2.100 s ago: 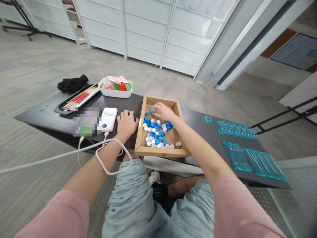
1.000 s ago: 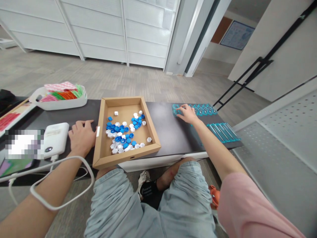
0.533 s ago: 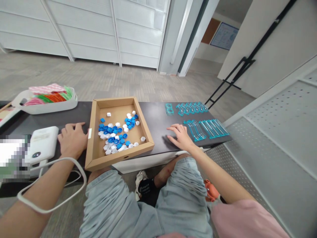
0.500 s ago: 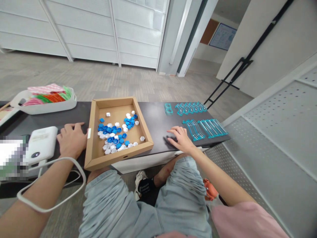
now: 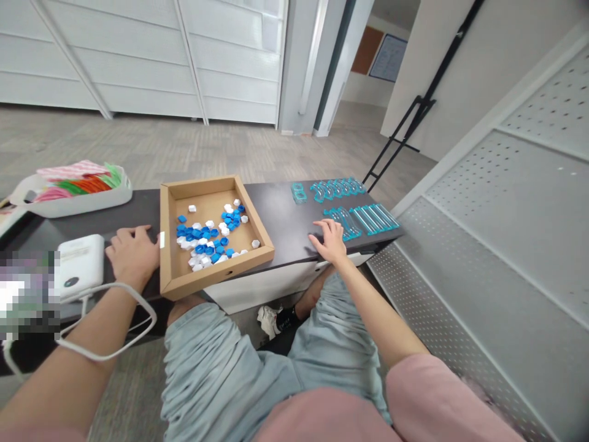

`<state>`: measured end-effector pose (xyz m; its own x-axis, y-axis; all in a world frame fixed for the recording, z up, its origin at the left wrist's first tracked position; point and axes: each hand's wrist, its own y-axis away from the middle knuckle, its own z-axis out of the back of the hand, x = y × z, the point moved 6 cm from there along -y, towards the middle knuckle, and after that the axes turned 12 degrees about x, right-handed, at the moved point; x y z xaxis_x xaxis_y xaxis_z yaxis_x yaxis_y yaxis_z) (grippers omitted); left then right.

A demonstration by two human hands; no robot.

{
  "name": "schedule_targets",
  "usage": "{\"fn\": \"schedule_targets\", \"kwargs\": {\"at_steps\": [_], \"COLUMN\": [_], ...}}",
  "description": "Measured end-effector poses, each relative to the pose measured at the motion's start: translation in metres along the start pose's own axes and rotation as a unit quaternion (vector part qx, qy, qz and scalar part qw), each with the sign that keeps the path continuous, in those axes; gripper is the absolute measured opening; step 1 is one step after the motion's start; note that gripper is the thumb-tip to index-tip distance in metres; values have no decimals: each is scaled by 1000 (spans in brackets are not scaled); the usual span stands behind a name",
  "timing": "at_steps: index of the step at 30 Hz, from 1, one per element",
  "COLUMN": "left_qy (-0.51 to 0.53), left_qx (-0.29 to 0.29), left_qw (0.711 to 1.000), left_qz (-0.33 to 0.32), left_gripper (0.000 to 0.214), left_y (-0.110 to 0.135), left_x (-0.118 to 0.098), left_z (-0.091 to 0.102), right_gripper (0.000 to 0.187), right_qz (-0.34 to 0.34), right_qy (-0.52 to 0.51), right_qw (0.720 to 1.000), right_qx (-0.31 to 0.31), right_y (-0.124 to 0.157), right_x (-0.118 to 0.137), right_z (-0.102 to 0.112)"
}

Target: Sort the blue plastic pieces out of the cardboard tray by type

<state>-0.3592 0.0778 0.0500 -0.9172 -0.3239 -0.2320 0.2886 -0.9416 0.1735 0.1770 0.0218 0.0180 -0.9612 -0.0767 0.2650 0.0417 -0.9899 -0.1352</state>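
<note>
My left hand (image 5: 133, 255) rests on the dark table with its fingers apart, between a white power bank (image 5: 80, 263) and a shallow cardboard tray (image 5: 267, 253). Nothing shows in its fingers. Loose blue hexagonal pieces (image 5: 202, 233) and white hexagonal pieces (image 5: 199, 261) lie mixed inside the tray. On the right, my right hand (image 5: 331, 241) is at the table's front edge, fingers spread and holding nothing. Just beyond it are curved clear tubes with teal ends (image 5: 345, 222), and next to them straight clear tubes (image 5: 375, 219).
A white basket (image 5: 94, 205) of colourful strips stands at the back left. Wavy teal-edged pieces (image 5: 337, 189) and small teal frames (image 5: 299, 192) lie along the far edge. A white cable (image 5: 115, 355) loops over my left forearm. A perforated grey panel (image 5: 488, 245) rises on the right.
The view has shifted, so the table and tray appear slightly further left. Both hands remain in nearly the same places on the table; the pieces in the tray look unmoved.
</note>
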Motion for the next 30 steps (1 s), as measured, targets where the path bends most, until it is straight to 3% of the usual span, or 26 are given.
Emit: {"fn": "schedule_targets", "kwargs": {"at_steps": [8,14,30], "left_qy": [14,17,30], "left_qx": [4,0,3], "left_qw": [1000,999,999], "left_qz": [-16,-29,-34], "left_gripper": [74,70,77], "left_y": [5,4,-2], "left_x": [-1,1,4], "left_z": [1,0,0], "right_gripper": [53,56,57], "right_qz": [18,-15,22], "right_qy": [48,14,46], "right_qw": [995,998,998], "right_qx": [82,63,45], "right_y": [-4,-9,-5], "right_x": [5,1,4], "right_z": [-1,-3,-6]}}
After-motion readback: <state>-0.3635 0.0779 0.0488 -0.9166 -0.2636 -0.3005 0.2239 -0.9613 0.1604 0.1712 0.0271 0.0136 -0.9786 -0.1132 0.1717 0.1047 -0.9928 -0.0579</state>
